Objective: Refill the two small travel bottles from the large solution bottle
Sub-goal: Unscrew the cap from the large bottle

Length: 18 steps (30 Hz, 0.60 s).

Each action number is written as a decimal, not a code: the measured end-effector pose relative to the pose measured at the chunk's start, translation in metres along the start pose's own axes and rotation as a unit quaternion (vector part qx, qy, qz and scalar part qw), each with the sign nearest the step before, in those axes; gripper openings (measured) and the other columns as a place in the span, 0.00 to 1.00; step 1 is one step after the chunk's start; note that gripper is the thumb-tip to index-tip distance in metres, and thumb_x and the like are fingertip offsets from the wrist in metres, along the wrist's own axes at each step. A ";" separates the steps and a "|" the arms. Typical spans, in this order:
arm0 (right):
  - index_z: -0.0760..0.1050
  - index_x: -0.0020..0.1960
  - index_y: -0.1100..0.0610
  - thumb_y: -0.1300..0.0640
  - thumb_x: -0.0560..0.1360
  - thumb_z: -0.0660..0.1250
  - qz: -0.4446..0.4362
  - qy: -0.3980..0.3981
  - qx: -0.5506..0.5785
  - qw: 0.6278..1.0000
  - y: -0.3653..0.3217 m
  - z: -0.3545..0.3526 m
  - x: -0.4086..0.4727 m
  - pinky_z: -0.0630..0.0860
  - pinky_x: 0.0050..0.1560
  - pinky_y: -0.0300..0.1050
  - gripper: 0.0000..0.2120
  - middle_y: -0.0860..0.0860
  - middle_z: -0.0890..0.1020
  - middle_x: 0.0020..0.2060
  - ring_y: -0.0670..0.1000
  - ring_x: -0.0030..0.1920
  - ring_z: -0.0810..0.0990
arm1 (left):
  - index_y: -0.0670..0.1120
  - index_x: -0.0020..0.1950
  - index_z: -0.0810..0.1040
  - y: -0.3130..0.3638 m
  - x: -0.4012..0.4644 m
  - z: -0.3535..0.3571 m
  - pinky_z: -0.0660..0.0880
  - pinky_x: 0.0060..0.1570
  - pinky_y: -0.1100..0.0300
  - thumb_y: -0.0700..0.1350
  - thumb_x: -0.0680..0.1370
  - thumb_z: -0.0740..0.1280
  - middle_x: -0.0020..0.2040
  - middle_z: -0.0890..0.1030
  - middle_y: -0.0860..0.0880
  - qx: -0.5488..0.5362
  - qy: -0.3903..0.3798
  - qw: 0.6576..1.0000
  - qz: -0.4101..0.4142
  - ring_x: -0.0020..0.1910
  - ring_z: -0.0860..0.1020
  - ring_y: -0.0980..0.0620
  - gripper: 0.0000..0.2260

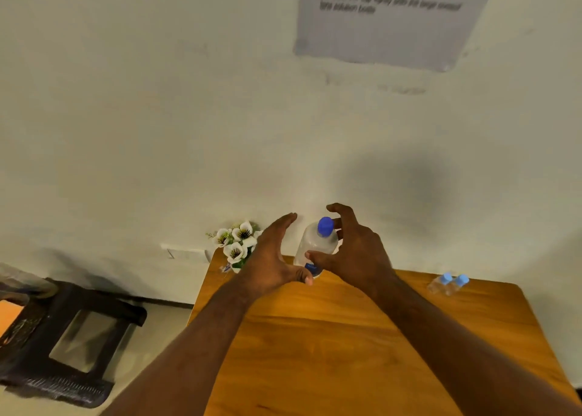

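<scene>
The large clear solution bottle (315, 245) with a blue cap stands upright at the far middle of the wooden table (362, 337). My left hand (274, 255) is just left of it, fingers straight, palm facing the bottle. My right hand (352, 245) hovers at its right side with fingers spread and loosely curved near the cap; its thumb crosses in front of the bottle's body. Whether either hand touches the bottle is unclear. Two small travel bottles (448, 283) with light blue caps stand side by side at the far right of the table.
A bunch of white artificial flowers (236, 242) sits at the table's far left corner, against the wall. A dark stool (63, 343) stands on the floor to the left. A printed sheet (390, 18) hangs on the wall above.
</scene>
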State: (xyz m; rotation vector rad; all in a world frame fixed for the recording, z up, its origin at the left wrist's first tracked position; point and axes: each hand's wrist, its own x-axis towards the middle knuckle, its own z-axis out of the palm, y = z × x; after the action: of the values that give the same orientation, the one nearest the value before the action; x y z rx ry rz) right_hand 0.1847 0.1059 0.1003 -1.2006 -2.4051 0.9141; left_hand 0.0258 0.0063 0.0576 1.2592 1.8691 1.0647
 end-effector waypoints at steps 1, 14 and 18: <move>0.58 0.74 0.45 0.42 0.64 0.80 -0.015 0.006 -0.006 1.000 -0.010 -0.020 -0.007 0.73 0.55 0.40 0.46 0.47 0.80 0.62 0.46 0.50 0.77 | 0.61 0.79 0.56 0.017 -0.001 0.001 0.68 0.73 0.46 0.52 0.59 0.86 0.80 0.62 0.54 -0.003 -0.001 1.000 0.012 0.76 0.63 0.50 0.56; 0.58 0.73 0.40 0.39 0.61 0.79 -0.136 0.109 -0.056 0.983 -0.103 -0.260 -0.122 0.78 0.49 0.39 0.47 0.44 0.81 0.56 0.47 0.48 0.83 | 0.45 0.75 0.64 0.269 -0.041 0.027 0.82 0.58 0.45 0.36 0.68 0.81 0.63 0.80 0.45 -0.138 -0.045 0.968 0.205 0.60 0.83 0.43 0.40; 0.57 0.73 0.41 0.40 0.62 0.80 -0.146 0.129 -0.040 0.980 -0.118 -0.314 -0.148 0.80 0.50 0.42 0.48 0.42 0.80 0.57 0.49 0.51 0.83 | 0.45 0.65 0.75 0.331 -0.065 0.036 0.83 0.50 0.60 0.31 0.72 0.75 0.52 0.85 0.51 -0.135 -0.006 0.960 0.247 0.54 0.85 0.50 0.24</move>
State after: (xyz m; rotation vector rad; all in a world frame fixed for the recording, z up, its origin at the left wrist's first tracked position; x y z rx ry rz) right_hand 0.3658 0.0629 0.4156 -0.8938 -2.3403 0.5403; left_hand 0.2177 0.0258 0.3362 1.5972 1.3622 1.5061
